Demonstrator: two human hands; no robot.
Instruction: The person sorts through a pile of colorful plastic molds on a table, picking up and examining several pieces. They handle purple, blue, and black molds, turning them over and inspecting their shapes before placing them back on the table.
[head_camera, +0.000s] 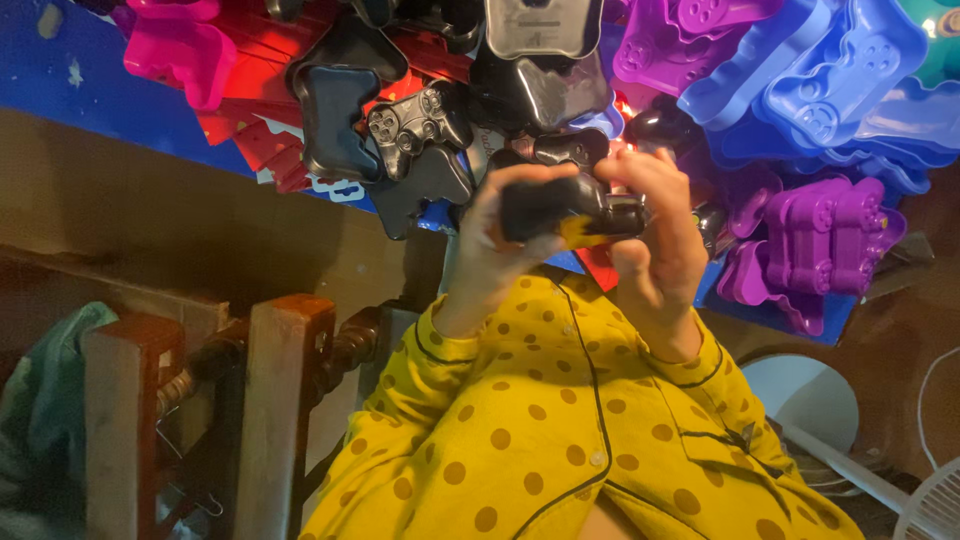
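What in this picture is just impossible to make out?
All in the head view:
- The black controller shell: its middle is covered by the left hand and right hand; a yellow part beneath it is too hidden to identify.
- The silver mould: cut off by the top edge.
- The white fan: cut off by the right corner.
- The green cloth: blurred, partly behind a wooden post.

Dim, warm light, deep shadows at the edges, slightly soft focus throughout.
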